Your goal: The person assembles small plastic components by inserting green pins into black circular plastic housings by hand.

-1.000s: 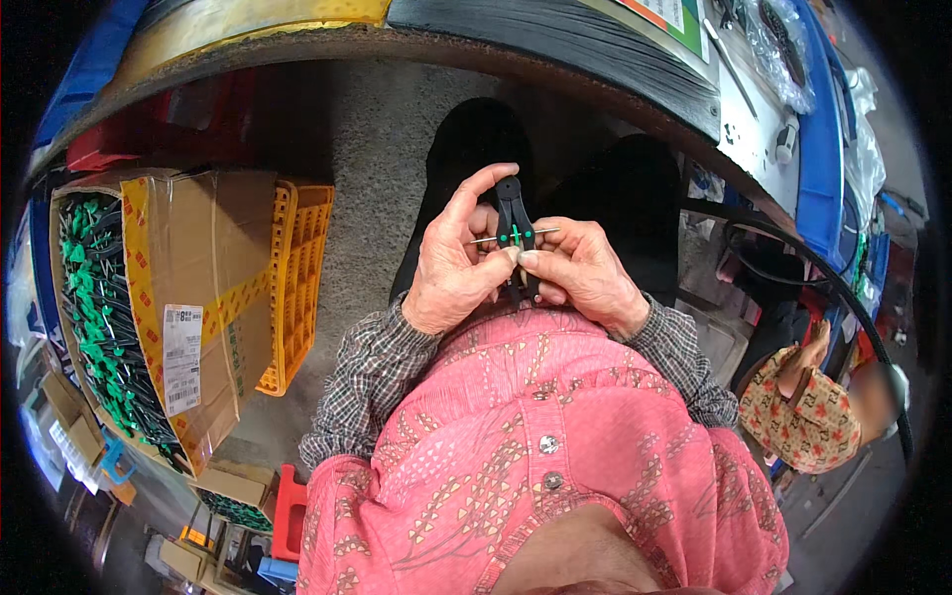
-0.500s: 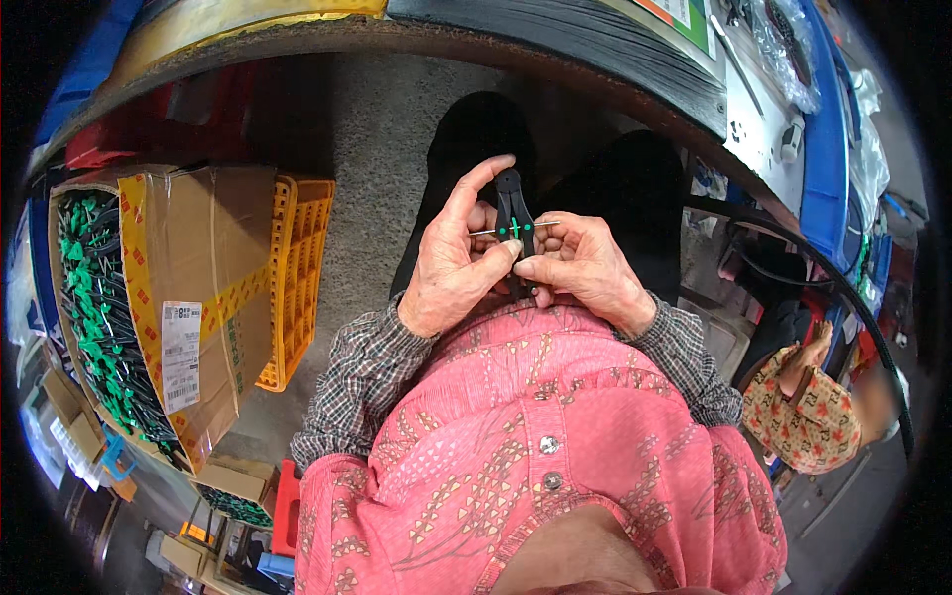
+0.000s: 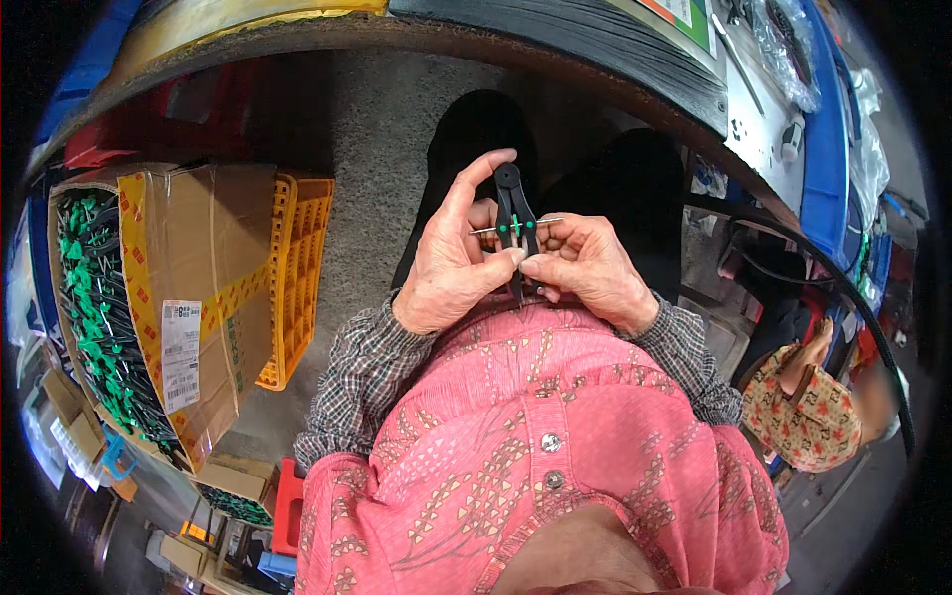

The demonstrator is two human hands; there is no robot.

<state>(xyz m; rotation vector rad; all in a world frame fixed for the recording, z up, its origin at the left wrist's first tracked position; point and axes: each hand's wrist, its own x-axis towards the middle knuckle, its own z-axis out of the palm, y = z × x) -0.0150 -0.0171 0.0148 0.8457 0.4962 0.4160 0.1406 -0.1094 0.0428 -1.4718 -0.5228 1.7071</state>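
In front of my waist I hold a black plastic clamp-like piece [image 3: 509, 188] with a round head, two spreading legs and small green parts. A thin metal rod [image 3: 482, 232] runs crosswise through it and sticks out on both sides. My left hand [image 3: 441, 273] is closed on the piece, its thumb pressing the left leg and its index finger stretched up beside the head. On the other side my right hand [image 3: 600, 268] is closed at the right leg, thumb and fingers pinched together near the rod's end. The fingertips partly hide the legs' lower ends.
On the left, a cardboard box [image 3: 223, 228] holds many black and green pieces, beside a yellow plastic crate [image 3: 297, 283]. The dark workbench edge [image 3: 555, 61] curves overhead. A black cable [image 3: 873, 332] hangs at the right, near another person in a patterned garment [image 3: 808, 421].
The black piece's legs show more clearly below the rod now. My left thumb has shifted slightly, and the right hand has moved a little down and to the right.
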